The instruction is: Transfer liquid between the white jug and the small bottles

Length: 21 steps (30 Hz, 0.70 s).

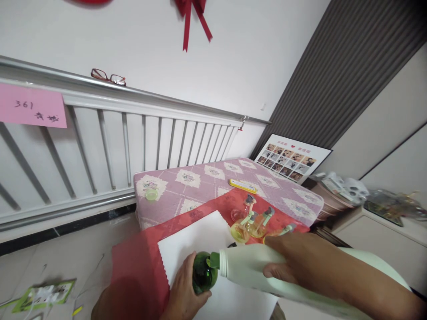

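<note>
Head view, green vessel: round (pixel 200 278), over the white sheet (pixel 193 240); whether it rests there, I cannot tell.
Left hand (pixel 187 289): grip curled around the vessel's near side, thumb and fingers against it.
Pale green bottle (pixel 247 266): large, tipped nearly flat, threaded mouth at the green neck piece (pixel 214 260); the join is too small to read.
Right hand (pixel 290 255): grip clamped over the bottle's upper body, forearm lying along it.
Spill risk: a surge from so wide a mouth could overrun the vessel, caused by raising the bottle's base too fast.
Slip risk: smooth, round glass-like walls could turn in the left grip if the mouth pushes sideways.
Knock risk: yellow vessel (pixel 239 233) and orange vessel (pixel 258 229) stand just beyond the bottle; a sideways swing could topple them.
Wetting risk: sheet and red cloth (pixel 147 258) lie beneath, likely to soak up drips.
</note>
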Available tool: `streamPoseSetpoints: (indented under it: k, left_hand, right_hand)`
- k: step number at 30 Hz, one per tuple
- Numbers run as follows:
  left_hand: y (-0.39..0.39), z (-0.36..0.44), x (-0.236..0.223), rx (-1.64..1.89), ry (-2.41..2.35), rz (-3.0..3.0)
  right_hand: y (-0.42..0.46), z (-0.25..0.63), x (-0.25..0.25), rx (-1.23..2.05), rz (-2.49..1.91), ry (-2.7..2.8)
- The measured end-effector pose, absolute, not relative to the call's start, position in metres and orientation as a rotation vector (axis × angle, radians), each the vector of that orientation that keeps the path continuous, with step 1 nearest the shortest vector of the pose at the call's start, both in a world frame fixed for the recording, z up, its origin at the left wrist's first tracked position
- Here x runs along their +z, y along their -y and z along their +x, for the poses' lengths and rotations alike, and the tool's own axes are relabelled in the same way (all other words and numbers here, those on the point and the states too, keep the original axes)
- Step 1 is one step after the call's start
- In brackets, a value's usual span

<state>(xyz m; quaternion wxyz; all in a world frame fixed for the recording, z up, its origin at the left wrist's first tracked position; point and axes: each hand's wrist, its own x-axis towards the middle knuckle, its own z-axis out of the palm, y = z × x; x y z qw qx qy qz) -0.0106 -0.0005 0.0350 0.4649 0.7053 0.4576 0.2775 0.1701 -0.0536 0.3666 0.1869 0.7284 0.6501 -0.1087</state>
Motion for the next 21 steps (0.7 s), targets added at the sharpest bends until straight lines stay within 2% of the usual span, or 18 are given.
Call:
streamPoseSetpoints:
  k: [21]
  left_hand:
    - [0.0015,-0.0107,0.0305,0.705,-1.117,1.728]
  right_hand:
    - [0.0532,0.167,0.3693,-0.303,2.039,-1.822]
